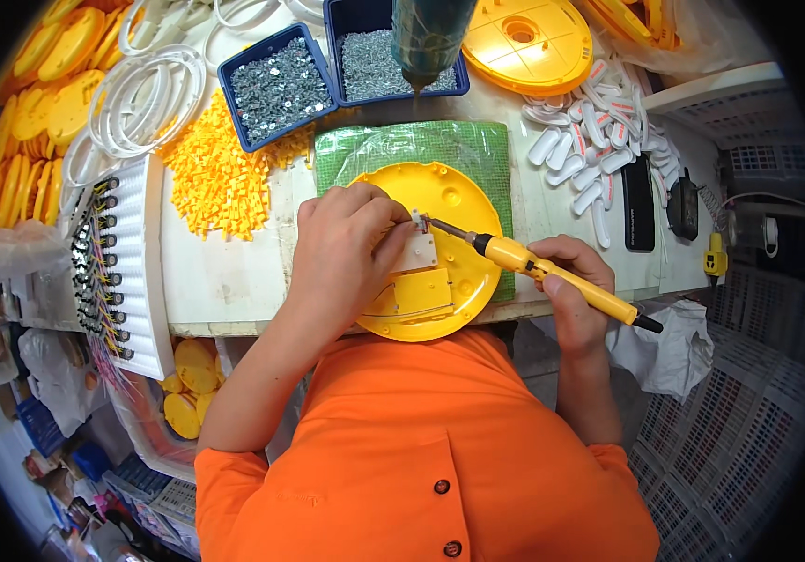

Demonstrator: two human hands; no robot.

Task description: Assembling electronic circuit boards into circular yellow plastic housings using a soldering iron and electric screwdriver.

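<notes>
In my right hand (576,286) is a yellow soldering iron (599,298), its fingers wrapped round the handle. The metal tip slants left to the upper end of a small white plate (419,253) inside a round yellow plastic shell (473,290). My left hand (351,229) rests over the shell's left side, thumb and fingers pinched together beside the tip. Whatever lies between them is hidden. Below the white plate sits a yellow rectangular piece (423,292) with thin wires around it. A green mat (402,140) lies under the shell's far part.
Two blue bins (280,86) (388,67) of small metal parts stand at the back. A dark tool (430,42) hangs above them. Small yellow pieces (220,178) and a white rack of wired parts (140,262) lie left; white handles (599,131) lie right.
</notes>
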